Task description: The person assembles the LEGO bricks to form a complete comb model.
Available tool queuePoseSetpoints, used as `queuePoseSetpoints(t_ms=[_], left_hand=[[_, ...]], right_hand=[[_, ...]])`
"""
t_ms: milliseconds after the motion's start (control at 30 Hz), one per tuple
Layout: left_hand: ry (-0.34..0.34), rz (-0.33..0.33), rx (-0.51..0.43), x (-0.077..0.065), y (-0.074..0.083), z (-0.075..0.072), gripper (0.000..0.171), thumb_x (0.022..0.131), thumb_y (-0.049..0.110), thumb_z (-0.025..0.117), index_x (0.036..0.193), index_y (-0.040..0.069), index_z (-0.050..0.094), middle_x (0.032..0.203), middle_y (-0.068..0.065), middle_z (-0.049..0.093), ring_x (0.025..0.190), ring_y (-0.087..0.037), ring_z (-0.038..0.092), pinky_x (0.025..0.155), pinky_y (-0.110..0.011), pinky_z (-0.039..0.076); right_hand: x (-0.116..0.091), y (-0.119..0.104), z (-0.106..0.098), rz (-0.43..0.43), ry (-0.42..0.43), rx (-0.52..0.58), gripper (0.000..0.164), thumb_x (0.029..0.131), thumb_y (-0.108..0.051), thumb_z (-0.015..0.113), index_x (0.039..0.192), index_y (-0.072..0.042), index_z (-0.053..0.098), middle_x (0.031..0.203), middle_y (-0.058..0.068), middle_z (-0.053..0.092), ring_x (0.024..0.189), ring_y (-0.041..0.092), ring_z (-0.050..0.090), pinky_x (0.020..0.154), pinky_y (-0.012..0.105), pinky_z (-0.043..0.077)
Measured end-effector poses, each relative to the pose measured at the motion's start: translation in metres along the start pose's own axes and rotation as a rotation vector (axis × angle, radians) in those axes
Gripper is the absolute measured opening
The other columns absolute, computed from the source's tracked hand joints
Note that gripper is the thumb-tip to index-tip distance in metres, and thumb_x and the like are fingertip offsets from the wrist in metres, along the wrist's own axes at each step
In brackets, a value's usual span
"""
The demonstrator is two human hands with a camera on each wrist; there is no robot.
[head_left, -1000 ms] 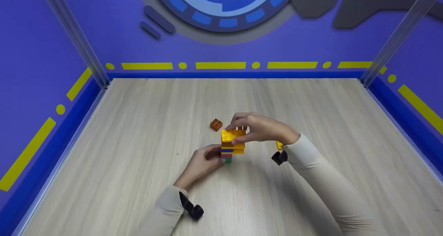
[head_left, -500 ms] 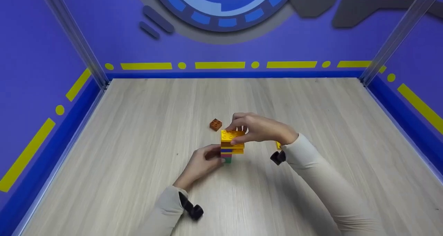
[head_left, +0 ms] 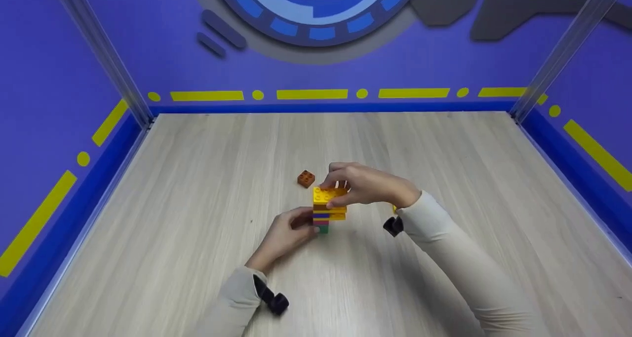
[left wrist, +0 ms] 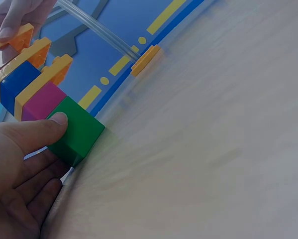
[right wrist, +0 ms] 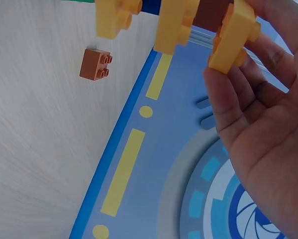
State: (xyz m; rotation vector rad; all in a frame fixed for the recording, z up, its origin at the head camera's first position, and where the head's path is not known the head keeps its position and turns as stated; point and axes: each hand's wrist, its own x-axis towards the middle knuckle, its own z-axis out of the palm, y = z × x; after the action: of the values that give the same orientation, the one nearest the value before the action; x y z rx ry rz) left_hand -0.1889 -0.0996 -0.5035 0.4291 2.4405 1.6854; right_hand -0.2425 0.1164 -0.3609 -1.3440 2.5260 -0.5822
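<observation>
A tower of toy building bricks stands on the table between both hands. At its foot is a green brick (left wrist: 84, 124), under a magenta brick (left wrist: 43, 99). Higher up come a blue brick (left wrist: 19, 82) and a brown one (right wrist: 211, 15), with long yellow plates between, jutting out to the right. The left hand (head_left: 284, 235) holds the tower low down, its thumb on the green brick and its other fingers behind. Up top, the right hand (head_left: 370, 185) grips the uppermost yellow plate (head_left: 322, 194) between thumb and fingers; the hand hides part of that plate's studs.
A loose orange-brown brick (head_left: 306, 179) with studs up lies behind the tower. Another yellow plate (left wrist: 145, 59) lies to the right, mostly hidden by the right wrist in the head view. Blue-purple panels border the wooden table (head_left: 222, 154).
Both hands keep their hold on the tower. The right wrist now covers slightly more of the loose yellow plate, and the head view has shifted a little.
</observation>
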Motion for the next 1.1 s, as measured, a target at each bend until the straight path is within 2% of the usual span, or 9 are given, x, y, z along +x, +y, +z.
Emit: queuePoseSetpoints(t_ms=[333, 633, 867, 1100], left_hand=[[0.003, 0.006, 0.004, 0.0006, 0.0011, 0.0012, 0.042, 0.087, 0.018, 0.069, 0.128, 0.015, 0.060, 0.125, -0.005, 0.065, 0.116, -0.020, 0.060, 0.103, -0.037, 0.047], [0.003, 0.001, 0.009, -0.0001, 0.0000, 0.0006, 0.042, 0.087, 0.019, 0.070, 0.128, 0.015, 0.061, 0.125, -0.005, 0.065, 0.115, -0.020, 0.061, 0.102, -0.037, 0.048], [0.004, 0.007, 0.005, 0.0005, -0.0050, 0.0009, 0.043, 0.087, 0.022, 0.071, 0.128, 0.017, 0.060, 0.125, -0.005, 0.065, 0.116, -0.020, 0.060, 0.103, -0.039, 0.047], [-0.001, 0.011, 0.000, -0.0006, -0.0015, 0.0004, 0.041, 0.087, 0.020, 0.070, 0.127, 0.017, 0.061, 0.124, -0.004, 0.065, 0.115, -0.019, 0.060, 0.102, -0.037, 0.048]], right_hand=[[0.0018, -0.0031, -0.0018, 0.027, -0.011, -0.012, 0.034, 0.086, -0.027, 0.073, 0.114, -0.009, 0.069, 0.098, 0.004, 0.059, 0.093, 0.019, 0.062, 0.081, 0.029, 0.056], [0.0027, -0.0005, 0.0003, 0.019, -0.006, 0.014, 0.033, 0.086, -0.025, 0.073, 0.113, -0.008, 0.069, 0.100, 0.004, 0.061, 0.092, 0.019, 0.062, 0.080, 0.027, 0.056], [0.0030, -0.0006, -0.0013, 0.019, -0.017, 0.024, 0.034, 0.086, -0.027, 0.073, 0.114, -0.010, 0.068, 0.102, 0.002, 0.062, 0.088, 0.016, 0.061, 0.077, 0.025, 0.055], [0.0020, 0.0004, -0.0037, 0.005, -0.031, -0.006, 0.038, 0.086, -0.030, 0.073, 0.118, -0.012, 0.067, 0.100, 0.001, 0.061, 0.086, 0.013, 0.058, 0.074, 0.024, 0.054]])
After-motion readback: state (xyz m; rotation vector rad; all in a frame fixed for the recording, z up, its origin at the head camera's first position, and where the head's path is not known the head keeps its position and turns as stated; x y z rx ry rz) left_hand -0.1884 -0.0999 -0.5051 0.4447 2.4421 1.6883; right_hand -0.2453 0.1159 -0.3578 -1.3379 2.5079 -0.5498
